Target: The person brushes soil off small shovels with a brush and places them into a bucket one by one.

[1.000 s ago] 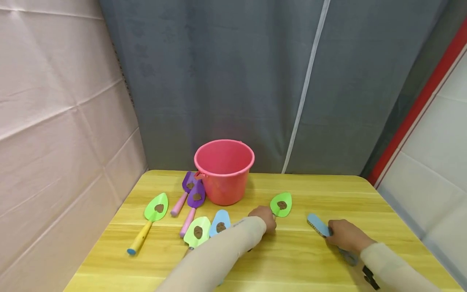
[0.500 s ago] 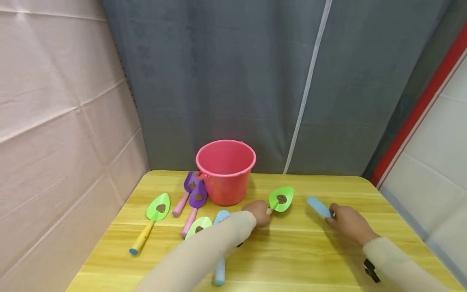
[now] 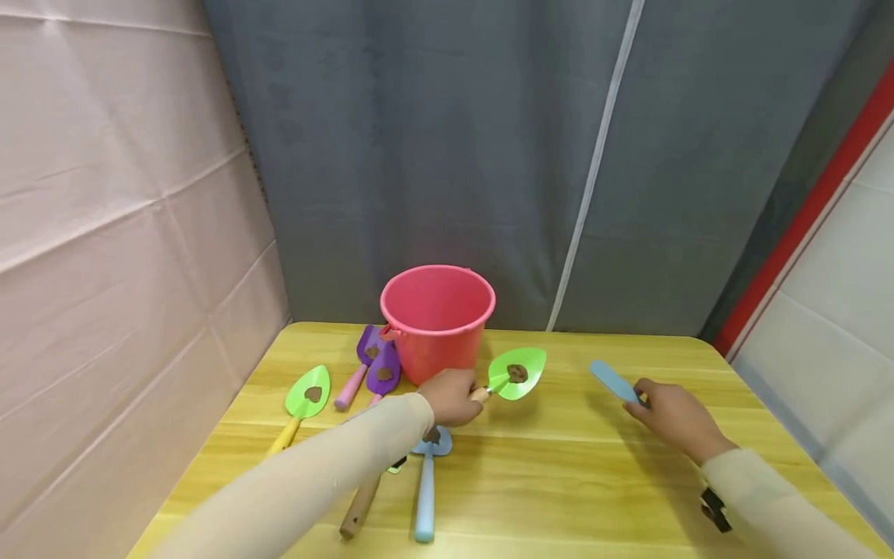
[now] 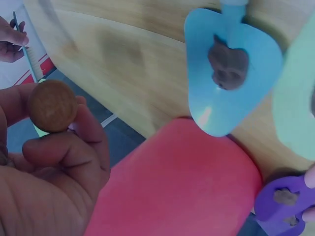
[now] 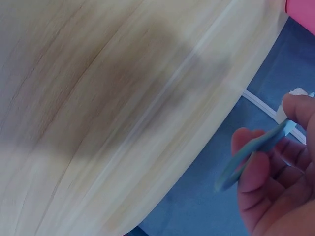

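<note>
The left hand has its fingers curled round the pale wooden handle of a bright green, leaf-shaped trowel with a brown clump on its blade. It is held up off the yellow wood-grained table, before the lower right front of the round pink bucket, blade pointing right — its shadow falls on the boards below. Well apart, the right hand pinches a slim light-blue brush between thumb and fingers, also above the table; the left wrist view shows its pale bristles.

Just left of the bucket lie two purple trowels with pink handles, and farther left a green trowel with a yellow handle. Nearer me — partly behind the left sleeve — are a light-blue trowel and a pale green trowel with a brown handle.
</note>
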The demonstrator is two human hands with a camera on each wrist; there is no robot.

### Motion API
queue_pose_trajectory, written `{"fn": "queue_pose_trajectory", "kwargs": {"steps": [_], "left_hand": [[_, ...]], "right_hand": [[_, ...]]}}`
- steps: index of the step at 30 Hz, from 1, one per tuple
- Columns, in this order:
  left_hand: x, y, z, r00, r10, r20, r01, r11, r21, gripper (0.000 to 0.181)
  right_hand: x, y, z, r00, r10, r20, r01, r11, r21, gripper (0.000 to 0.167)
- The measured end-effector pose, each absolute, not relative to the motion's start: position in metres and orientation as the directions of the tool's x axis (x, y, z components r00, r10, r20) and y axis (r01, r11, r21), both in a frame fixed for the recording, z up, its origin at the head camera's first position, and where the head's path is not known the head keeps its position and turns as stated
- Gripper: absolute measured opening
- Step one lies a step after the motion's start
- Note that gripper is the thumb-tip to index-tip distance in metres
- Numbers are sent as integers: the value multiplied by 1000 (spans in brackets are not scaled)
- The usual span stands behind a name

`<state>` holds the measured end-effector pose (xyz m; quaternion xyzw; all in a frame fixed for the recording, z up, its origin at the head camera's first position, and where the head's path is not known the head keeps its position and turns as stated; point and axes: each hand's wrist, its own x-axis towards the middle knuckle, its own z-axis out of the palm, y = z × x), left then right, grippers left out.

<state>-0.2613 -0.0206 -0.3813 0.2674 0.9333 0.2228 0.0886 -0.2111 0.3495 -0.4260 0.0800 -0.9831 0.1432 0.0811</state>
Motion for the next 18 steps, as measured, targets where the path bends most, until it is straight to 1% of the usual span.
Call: {"fn": "queue_pose_trajectory", "kwargs": {"steps": [4,10,14,18], "left_hand": [[-255,-32,-377,-827,560,-45,466,730,500,14],[-249,-44,-373,-814,573,-97,423,699,576,25],[-248,-50,-373,-810,574,-120,414,705,576,32],[-247,-52,-375,-812,569,-132,404,710,577,33]], "right_hand": [[-210,345,-425,-971,-145,192,-194,943,-268,25],[-208,332,-422,-971,-137,198,-195,929,-313,16],[-208,320,-420,-969,-148,198,-210,915,-344,12],[-210,306,-419,-960,-185,208,-247,910,-334,13]]}}
